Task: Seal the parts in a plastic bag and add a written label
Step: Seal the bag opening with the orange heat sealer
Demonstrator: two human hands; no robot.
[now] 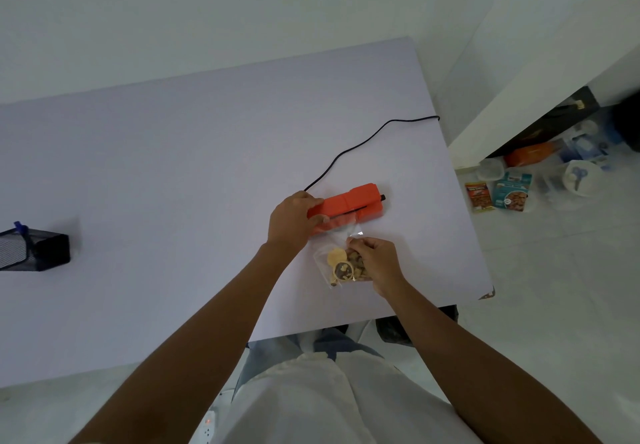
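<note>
An orange heat sealer (pixel 349 207) lies on the white table (pixel 173 173), its black cord (pixel 363 143) trailing to the far right edge. My left hand (pixel 292 219) grips the sealer's left end, thumb on its front. A clear plastic bag (pixel 337 256) holding several small round and brown parts lies just in front of it, the bag's mouth tucked into the sealer's slot. My right hand (pixel 377 265) pinches the bag's right side and covers part of its contents.
A black mesh pen holder (pixel 34 247) with a blue pen lies at the table's left edge. Food packets (pixel 498 194), plastic containers and an orange bottle (pixel 533 154) sit on the floor to the right. A power strip (pixel 207 429) lies on the floor near my legs.
</note>
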